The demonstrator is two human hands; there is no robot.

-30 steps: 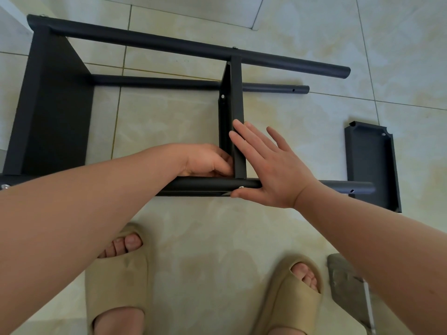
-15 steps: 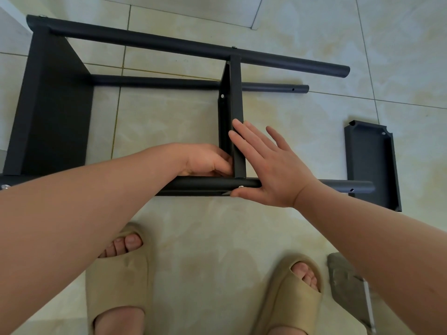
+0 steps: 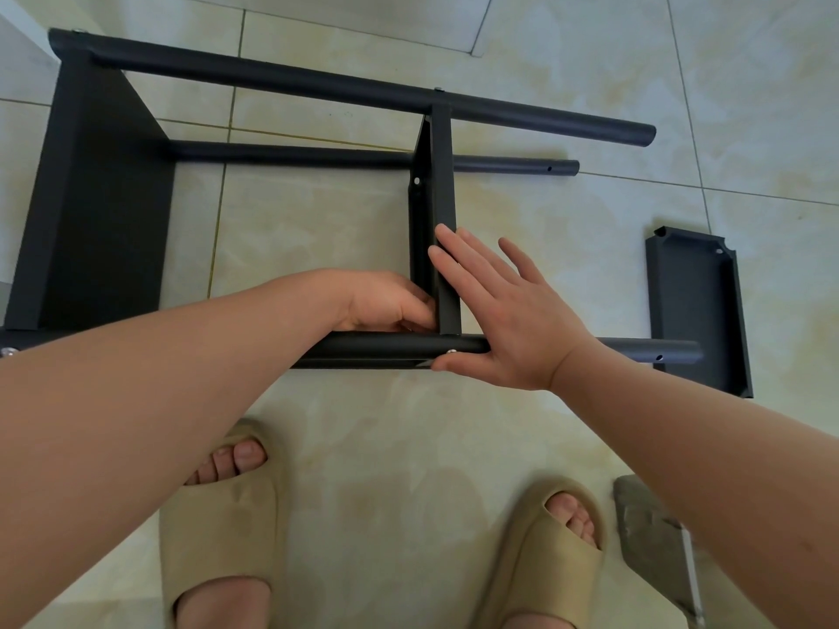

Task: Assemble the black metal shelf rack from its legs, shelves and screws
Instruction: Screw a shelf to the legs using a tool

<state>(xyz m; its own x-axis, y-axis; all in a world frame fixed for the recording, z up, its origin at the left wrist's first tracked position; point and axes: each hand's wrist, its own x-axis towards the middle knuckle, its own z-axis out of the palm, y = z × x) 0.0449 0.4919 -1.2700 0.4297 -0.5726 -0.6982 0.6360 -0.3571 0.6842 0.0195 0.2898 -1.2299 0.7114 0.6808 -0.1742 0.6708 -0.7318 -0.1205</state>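
Note:
The black rack lies on its side on the tile floor. One shelf (image 3: pixel 100 211) closes its left end, and a middle shelf (image 3: pixel 442 183) spans from the far leg (image 3: pixel 363 90) to the near leg (image 3: pixel 386 345). My left hand (image 3: pixel 386 301) has its fingers curled into the inner corner where the middle shelf meets the near leg; what they pinch is hidden. Lying flat against the shelf's right face is my right hand (image 3: pixel 508 320), fingers straight, its thumb under the near leg beside a silver screw head (image 3: pixel 451 351).
A loose black shelf (image 3: pixel 690 311) lies hollow side up at the right, by the near leg's free end. A lower far leg (image 3: pixel 290 152) rests on the floor. My feet in tan slippers (image 3: pixel 222 524) stand below; a grey object (image 3: pixel 649 528) lies bottom right.

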